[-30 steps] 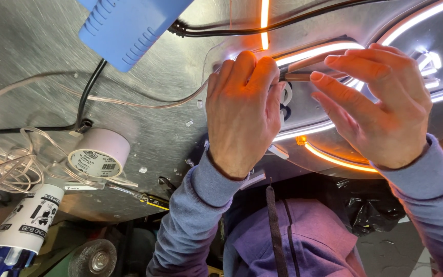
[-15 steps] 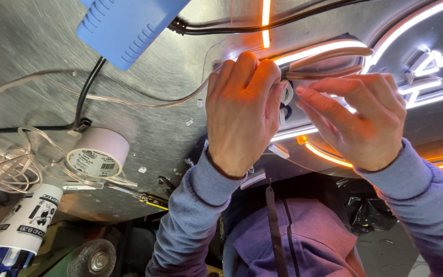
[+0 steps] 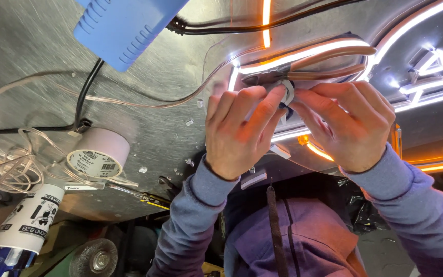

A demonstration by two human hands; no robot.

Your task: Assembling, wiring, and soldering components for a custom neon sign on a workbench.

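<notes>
My left hand [image 3: 242, 131] and my right hand [image 3: 352, 123] meet fingertip to fingertip over a metal table [image 3: 37, 61]. Between them they pinch a small white strip piece [image 3: 286, 91], which has something dark blue just beneath it. Just beyond the fingers lie pliers [image 3: 311, 64] with brown handles, jaws pointing left, resting on a glowing white light strip [image 3: 303, 54]. Neither hand touches the pliers. Both wrists wear grey-blue sleeves.
A blue box [image 3: 124, 25] with black cables [image 3: 85, 92] sits at the far left. A white tape roll [image 3: 98, 154], coiled clear wire [image 3: 1, 164] and a printed tube [image 3: 26, 220] lie at the left. Orange light strips [image 3: 324, 154] glow to the right.
My right hand has pulled in from lying spread over the strip and now pinches the white piece with the left. The pliers, covered before, are now in plain view.
</notes>
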